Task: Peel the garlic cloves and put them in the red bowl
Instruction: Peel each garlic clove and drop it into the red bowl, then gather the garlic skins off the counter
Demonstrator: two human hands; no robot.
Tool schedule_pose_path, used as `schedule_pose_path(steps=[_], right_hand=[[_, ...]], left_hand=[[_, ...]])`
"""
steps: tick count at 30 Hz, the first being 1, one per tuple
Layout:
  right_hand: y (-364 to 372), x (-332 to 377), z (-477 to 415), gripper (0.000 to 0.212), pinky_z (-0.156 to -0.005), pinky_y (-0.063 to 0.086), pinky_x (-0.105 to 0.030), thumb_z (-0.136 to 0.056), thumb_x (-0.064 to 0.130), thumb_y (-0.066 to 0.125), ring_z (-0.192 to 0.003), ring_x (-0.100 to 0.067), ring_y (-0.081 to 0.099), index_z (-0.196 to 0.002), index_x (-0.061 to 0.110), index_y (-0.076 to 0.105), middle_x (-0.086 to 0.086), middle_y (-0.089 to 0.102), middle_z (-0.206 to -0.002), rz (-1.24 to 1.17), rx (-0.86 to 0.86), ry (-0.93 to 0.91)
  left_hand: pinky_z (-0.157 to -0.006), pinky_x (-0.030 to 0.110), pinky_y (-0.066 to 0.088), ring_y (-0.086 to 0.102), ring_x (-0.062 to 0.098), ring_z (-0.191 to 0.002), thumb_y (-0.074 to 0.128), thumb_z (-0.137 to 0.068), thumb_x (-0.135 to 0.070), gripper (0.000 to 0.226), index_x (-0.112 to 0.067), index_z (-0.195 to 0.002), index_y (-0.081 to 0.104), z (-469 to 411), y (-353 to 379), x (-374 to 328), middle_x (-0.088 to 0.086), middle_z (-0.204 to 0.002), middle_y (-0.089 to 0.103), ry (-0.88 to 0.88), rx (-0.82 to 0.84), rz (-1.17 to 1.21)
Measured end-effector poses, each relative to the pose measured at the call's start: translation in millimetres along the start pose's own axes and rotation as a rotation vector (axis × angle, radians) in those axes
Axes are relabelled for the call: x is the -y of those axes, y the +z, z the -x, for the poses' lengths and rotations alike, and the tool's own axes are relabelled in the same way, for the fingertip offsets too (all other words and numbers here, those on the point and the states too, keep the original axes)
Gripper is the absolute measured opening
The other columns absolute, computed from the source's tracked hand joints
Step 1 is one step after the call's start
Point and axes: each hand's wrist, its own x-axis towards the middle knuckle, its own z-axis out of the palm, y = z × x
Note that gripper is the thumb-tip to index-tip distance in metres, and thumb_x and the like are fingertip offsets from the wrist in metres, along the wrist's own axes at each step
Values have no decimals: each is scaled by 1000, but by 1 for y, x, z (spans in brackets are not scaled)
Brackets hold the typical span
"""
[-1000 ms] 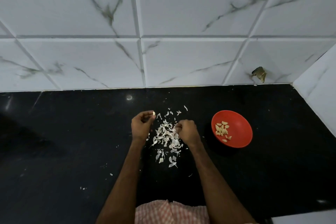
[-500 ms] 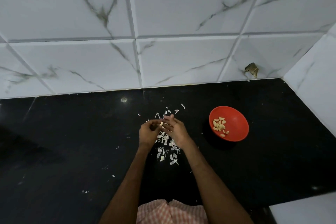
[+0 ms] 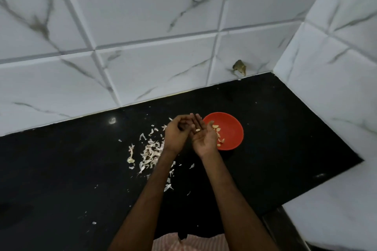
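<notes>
Left hand (image 3: 177, 135): back toward the camera, touching the right hand's inner edge; fingers (image 3: 183, 118) curled inward over a hollow, and I cannot tell whether they hold anything.
Right hand (image 3: 204, 137): palm up, fingers (image 3: 197, 120) stretched out and relaxed, slightly apart; its outer edge overlaps the bowl's left rim in this view.
Peeled clove (image 3: 197, 130): lies loose on the right palm, near the base of the fingers, not pinched.
Red bowl (image 3: 232, 128): stands on the worktop just right of the hands, near the corner of the walls.
Cloves in the bowl (image 3: 216, 128): several pale peeled ones, gathered on its left side.
Garlic skins (image 3: 151, 152): a white scattered pile on the worktop, left of and beneath the left forearm.
Worktop (image 3: 285, 132): black and glossy.
Tiled wall (image 3: 142, 26): white with grey veins, behind and to the right.
Checked cloth (image 3: 191, 243): at the bottom edge, between the forearms.
</notes>
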Motion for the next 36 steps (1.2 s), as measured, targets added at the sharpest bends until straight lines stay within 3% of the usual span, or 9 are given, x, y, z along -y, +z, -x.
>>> schedule_pose_path(steps=[5, 8, 11, 15, 18, 22, 26, 30, 36], right_hand=[[-26, 46, -12, 63, -123, 21, -40, -107, 53, 22, -147, -22, 37, -151, 13, 44, -8, 51, -152, 276, -68, -59], [-37, 55, -25, 52, -121, 22, -44, -108, 48, 31, -150, -22, 31, -154, 25, 40, -2, 44, -157, 605, -154, -96], [-44, 55, -30, 70, -120, 27, -46, -98, 72, 25, -146, -24, 37, -148, 31, 49, -3, 41, -159, 987, -109, -86], [-54, 41, -17, 42, -119, 34, -32, -109, 35, 40, -140, -14, 44, -140, 11, 57, -4, 54, -147, 1252, 53, -476], [-73, 16, 3, 40, -121, 23, -20, -108, 26, 45, -148, -6, 32, -143, 8, 55, -1, 45, -156, 1442, 303, -633], [-120, -28, 28, 70, -126, 2, -30, -104, 54, 33, -156, -6, -4, -160, 13, 24, 2, 5, -171, 1839, 483, -494], [-153, -64, 44, 102, -126, -7, -45, -90, 81, 0, -154, -20, -20, -161, 8, -5, -8, -21, -168, 2281, 442, -427], [-153, -102, 53, 99, -126, 2, -46, -96, 76, 12, -157, -27, -8, -160, 2, 0, -15, -9, -169, 2376, 485, -585], [-120, -149, 47, 86, -127, 5, -42, -103, 65, 18, -157, -20, -7, -161, 5, -2, -10, -6, -170, 2297, 576, -617]], left_hand=[[-58, 24, 55, 66, 2, -72, 58, -97, 5, 27, -8, -119, 65, -10, 30, 2, 4, -97, 77, -176, -41, 195], [-62, 24, 57, 65, 4, -74, 49, -98, 12, 31, -7, -118, 64, -12, 31, 7, 3, -101, 75, -202, -48, 205], [-68, 24, 59, 69, 10, -89, 57, -94, 12, 32, -11, -115, 65, -13, 20, 14, 1, -103, 73, -203, -60, 173], [-72, 27, 60, 70, 18, -93, 70, -86, 11, 33, -9, -111, 68, -1, 1, 24, 6, -102, 73, -189, -126, 123], [-72, 28, 61, 71, 18, -89, 67, -88, 12, 28, -5, -110, 69, 16, -18, 31, 6, -101, 74, -182, -217, 63], [-101, 41, 54, 66, 14, -117, 51, -90, 15, 49, -16, -124, 68, 61, -61, 56, -1, -124, 70, -110, -303, -271], [-121, 45, 23, 20, 21, -154, 53, -103, -34, 60, -15, -157, 31, 128, -118, 99, 2, -167, 22, -205, -237, -811], [-124, 59, 5, -3, 28, -156, 12, -92, -79, 100, -6, -161, 10, 209, -152, 144, 11, -169, 0, -554, -305, -990], [-126, 49, 3, -4, 25, -156, -1, -95, -73, 93, -7, -160, 3, 183, -121, 143, 8, -168, -2, -438, -121, -987]])
